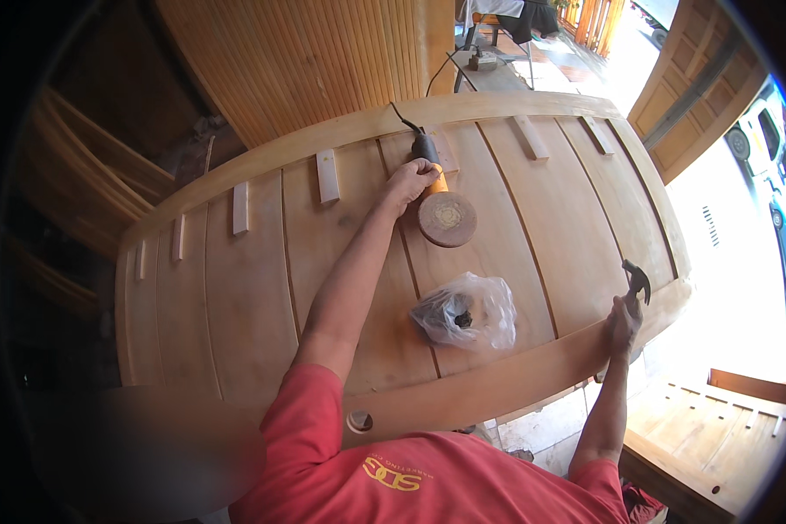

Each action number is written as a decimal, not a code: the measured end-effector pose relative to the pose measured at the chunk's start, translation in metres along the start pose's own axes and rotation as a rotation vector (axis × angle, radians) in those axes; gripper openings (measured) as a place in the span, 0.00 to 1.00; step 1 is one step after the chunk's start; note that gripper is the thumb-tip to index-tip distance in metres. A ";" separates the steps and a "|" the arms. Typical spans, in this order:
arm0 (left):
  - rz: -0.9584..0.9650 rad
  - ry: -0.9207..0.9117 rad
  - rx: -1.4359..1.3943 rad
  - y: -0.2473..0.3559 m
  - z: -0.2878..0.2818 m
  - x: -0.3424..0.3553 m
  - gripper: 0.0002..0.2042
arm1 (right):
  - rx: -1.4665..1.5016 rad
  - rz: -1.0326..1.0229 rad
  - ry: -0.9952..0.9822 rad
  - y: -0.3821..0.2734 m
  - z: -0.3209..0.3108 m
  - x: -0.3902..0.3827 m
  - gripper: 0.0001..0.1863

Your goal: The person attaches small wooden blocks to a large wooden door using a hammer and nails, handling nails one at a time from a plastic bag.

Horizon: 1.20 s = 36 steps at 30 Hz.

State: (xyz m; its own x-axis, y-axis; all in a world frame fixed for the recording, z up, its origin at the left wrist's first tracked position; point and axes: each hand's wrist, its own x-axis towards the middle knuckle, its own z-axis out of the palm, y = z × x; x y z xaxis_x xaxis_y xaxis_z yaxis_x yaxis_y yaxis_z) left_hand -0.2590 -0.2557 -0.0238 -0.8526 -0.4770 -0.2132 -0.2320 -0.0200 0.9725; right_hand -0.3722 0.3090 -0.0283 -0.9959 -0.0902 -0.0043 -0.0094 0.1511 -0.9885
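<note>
A large pale wooden door (236,288) lies flat in front of me, with grooves running across it and small wooden blocks (327,175) set along its far edge. My left hand (408,183) reaches out over the door and grips a disc sander (445,217) with an orange body, a round brown pad and a black cord. My right hand (623,321) rests at the door's near right edge and holds a hammer (637,279) with its head up. Between the two hands a clear plastic bag (467,313) with small dark items inside lies on the door.
A slatted wooden panel (314,61) leans behind the door. Curved wooden pieces (105,166) are stacked at the left. Another wooden frame (716,428) sits at the lower right. A bright open doorway at the right shows parked vehicles (773,166).
</note>
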 end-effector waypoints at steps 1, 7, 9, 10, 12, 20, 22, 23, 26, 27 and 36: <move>0.022 -0.007 -0.029 0.002 0.009 0.004 0.08 | 0.007 0.002 0.000 0.001 -0.003 0.000 0.06; -0.047 0.012 -0.062 0.008 0.016 -0.004 0.08 | 0.017 0.014 0.005 -0.003 -0.007 0.000 0.07; -0.049 -0.008 0.033 0.002 0.002 -0.005 0.09 | 0.065 -0.022 0.011 0.001 -0.004 0.005 0.08; -0.060 0.019 0.011 -0.004 -0.003 -0.008 0.09 | 0.059 -0.032 0.003 0.002 -0.004 0.006 0.08; -0.040 0.154 0.029 -0.016 -0.015 -0.026 0.08 | 0.059 -0.036 -0.004 0.008 -0.008 0.009 0.08; 0.258 0.675 0.811 -0.055 -0.005 -0.203 0.05 | 0.096 0.024 -0.029 -0.001 -0.005 -0.010 0.07; 0.313 0.664 0.862 -0.069 -0.002 -0.223 0.04 | 0.193 0.039 -0.007 0.007 -0.010 -0.006 0.07; 0.373 0.634 0.834 -0.083 -0.003 -0.226 0.04 | 0.144 0.004 -0.002 0.013 -0.012 -0.002 0.08; 0.448 0.634 0.761 -0.097 0.002 -0.228 0.05 | 0.109 0.016 0.004 0.019 -0.012 0.007 0.08; 0.460 0.660 0.735 -0.106 -0.004 -0.226 0.05 | 0.191 0.022 -0.016 0.024 -0.008 0.012 0.09; 0.336 0.726 0.288 -0.157 -0.036 -0.193 0.10 | 0.232 0.032 0.070 -0.003 -0.014 -0.020 0.14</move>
State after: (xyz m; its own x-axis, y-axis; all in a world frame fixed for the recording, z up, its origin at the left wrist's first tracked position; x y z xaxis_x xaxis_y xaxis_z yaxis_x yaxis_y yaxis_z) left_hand -0.0409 -0.1921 -0.1314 -0.4087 -0.8650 0.2910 -0.2146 0.4010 0.8906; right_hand -0.3535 0.3238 -0.0234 -0.9993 -0.0191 -0.0336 0.0350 -0.0776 -0.9964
